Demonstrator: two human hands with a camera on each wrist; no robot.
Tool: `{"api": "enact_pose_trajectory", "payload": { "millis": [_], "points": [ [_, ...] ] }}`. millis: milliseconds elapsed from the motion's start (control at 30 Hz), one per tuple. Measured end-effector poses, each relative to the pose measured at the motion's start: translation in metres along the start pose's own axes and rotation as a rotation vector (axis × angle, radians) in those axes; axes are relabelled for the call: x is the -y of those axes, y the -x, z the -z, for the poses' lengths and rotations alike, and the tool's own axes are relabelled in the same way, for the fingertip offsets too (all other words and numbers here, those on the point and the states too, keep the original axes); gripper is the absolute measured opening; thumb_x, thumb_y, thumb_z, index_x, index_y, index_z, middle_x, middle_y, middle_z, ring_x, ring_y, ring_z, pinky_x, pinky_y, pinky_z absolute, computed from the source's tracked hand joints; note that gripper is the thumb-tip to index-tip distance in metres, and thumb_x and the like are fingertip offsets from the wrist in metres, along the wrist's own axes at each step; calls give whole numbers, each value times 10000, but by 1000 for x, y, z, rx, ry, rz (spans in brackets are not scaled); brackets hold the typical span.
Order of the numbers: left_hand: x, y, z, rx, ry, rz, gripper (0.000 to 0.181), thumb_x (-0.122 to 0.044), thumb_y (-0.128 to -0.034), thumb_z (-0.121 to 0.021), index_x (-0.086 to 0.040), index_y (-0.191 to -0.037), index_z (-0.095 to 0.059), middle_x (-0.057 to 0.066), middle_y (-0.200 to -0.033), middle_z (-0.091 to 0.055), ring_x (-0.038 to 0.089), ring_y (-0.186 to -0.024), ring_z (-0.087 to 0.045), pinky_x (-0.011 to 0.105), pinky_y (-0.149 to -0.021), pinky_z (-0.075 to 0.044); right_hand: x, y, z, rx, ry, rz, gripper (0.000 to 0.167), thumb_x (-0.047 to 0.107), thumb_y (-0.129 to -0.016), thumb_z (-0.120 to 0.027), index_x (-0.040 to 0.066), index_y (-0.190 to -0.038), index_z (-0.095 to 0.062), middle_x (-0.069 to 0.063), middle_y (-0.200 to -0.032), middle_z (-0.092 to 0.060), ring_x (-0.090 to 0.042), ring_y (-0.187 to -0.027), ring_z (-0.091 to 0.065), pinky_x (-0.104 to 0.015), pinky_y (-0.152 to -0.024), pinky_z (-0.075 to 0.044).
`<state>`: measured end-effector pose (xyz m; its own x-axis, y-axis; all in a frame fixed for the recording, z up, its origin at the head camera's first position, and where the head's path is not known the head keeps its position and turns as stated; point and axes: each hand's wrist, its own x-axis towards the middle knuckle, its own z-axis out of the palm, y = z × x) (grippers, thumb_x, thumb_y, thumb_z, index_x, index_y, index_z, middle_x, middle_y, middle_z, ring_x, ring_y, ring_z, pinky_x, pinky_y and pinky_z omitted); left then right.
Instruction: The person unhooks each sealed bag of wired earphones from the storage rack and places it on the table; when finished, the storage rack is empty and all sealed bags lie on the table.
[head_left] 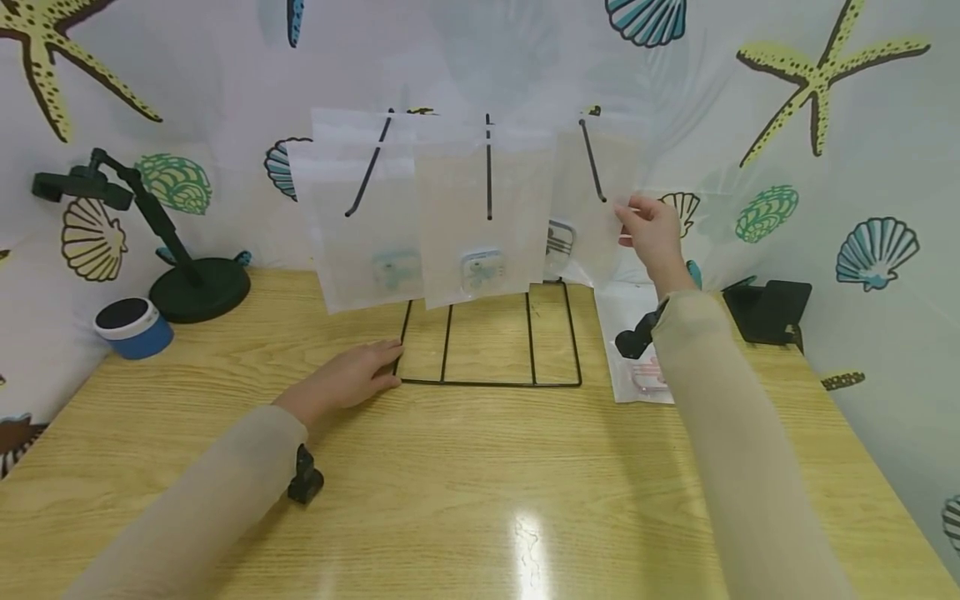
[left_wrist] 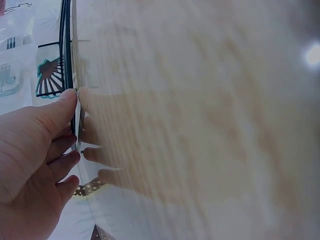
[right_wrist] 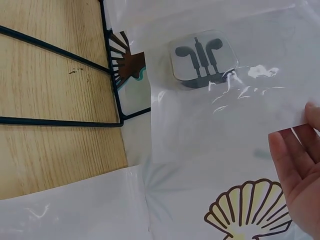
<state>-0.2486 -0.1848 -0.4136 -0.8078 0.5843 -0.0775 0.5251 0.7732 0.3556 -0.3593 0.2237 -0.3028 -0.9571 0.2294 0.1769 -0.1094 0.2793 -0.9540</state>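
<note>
A black wire rack (head_left: 491, 384) stands on the table with three hooks at its top. From them hang a left translucent bag (head_left: 352, 250), a middle bag (head_left: 480, 183) and a right bag (head_left: 577, 167). My right hand (head_left: 656, 237) pinches the right bag's outer edge between thumb and fingers. Through that bag a clear case with black earphones (right_wrist: 205, 57) shows in the right wrist view. Pale blue cases show inside the left and middle bags. My left hand (head_left: 348, 383) rests on the table, its extended fingers touching the left side of the rack's base.
Another white bag (head_left: 626, 358) with a pink item lies right of the rack, partly behind my right wrist. A black stand (head_left: 768, 308) sits at the right. At the left are a blue round container (head_left: 135, 329) and a dark round-based stand (head_left: 198, 287). A shell-printed cloth hangs behind.
</note>
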Motion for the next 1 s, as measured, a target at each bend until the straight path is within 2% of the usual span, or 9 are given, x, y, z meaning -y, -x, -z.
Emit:
{"api": "enact_pose_trajectory", "payload": {
  "millis": [200, 367, 600, 800, 1000],
  "points": [
    [-1, 0, 0, -6, -6, -3, 585, -217, -941, -553, 69, -1396, -322, 262, -1418, -295, 405, -1290, -280, 523, -1035, -265, 2, 4, 5, 6, -18, 38, 244, 141, -891, -626, -40, -1054, -627, -29, -878, -602, -65, -618, -562, -172, -558, -525],
    [-2, 0, 0, -5, -1, -4, 583, -209, -941, -555, 74, -1394, -321, 265, -1414, -299, 407, -1291, -278, 523, -1037, -261, 4, 11, 11, 18, 18, 63, 286, 155, -895, -624, -30, -1112, -639, -12, -845, -601, -88, -645, -541, -174, -575, -525],
    [-1, 0, -1, 0, -6, -5, 586, -209, -939, -557, 75, -1394, -320, 267, -1413, -299, 404, -1290, -281, 518, -1033, -273, 8, 19, 17, 27, 47, 98, 256, 141, -898, -619, -44, -1073, -649, 3, -760, -568, -88, -629, -507, -163, -553, -519],
    [-1, 0, 0, -1, -6, -3, 587, -209, -938, -558, 71, -1396, -320, 266, -1415, -297, 401, -1290, -284, 515, -1028, -283, 11, 28, 22, 33, 112, 124, 260, 166, -907, -608, -37, -1065, -648, -17, -753, -542, -138, -665, -512, -161, -569, -519],
    [-1, 0, 0, -4, -8, -11, 582, -205, -938, -558, 79, -1389, -326, 273, -1407, -306, 405, -1284, -292, 515, -1023, -291, 15, 40, 28, 51, 134, 143, 261, 180, -911, -603, -40, -1044, -648, -31, -767, -536, -119, -653, -497, -162, -566, -518]
  ]
}}
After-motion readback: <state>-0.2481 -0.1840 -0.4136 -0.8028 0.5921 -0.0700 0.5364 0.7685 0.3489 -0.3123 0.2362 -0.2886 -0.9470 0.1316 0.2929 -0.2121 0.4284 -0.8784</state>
